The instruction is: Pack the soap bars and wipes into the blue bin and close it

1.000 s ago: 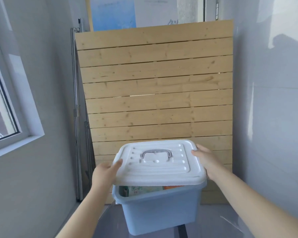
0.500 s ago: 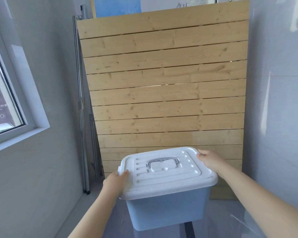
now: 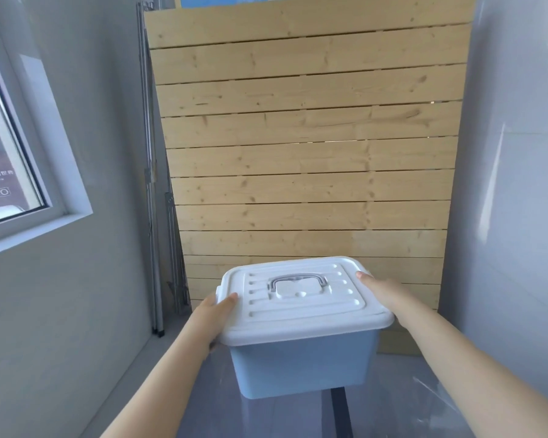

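The blue bin stands on a glass table in front of me. Its white lid, with a grey handle folded flat in the middle, lies level on the bin's rim all the way round. My left hand grips the lid's left edge, thumb on top. My right hand holds the lid's right edge, fingers over the far corner. The soap bars and wipes are hidden under the lid.
The glass table reaches toward me, with a dark seam running under the bin. A tall wooden slat panel leans against the wall behind. Folded metal poles stand at its left. A window is on the left wall.
The lid, tilted up at the front a second ago with packets showing beneath, has come down flat onto the bin. Both hands stayed on its edges.
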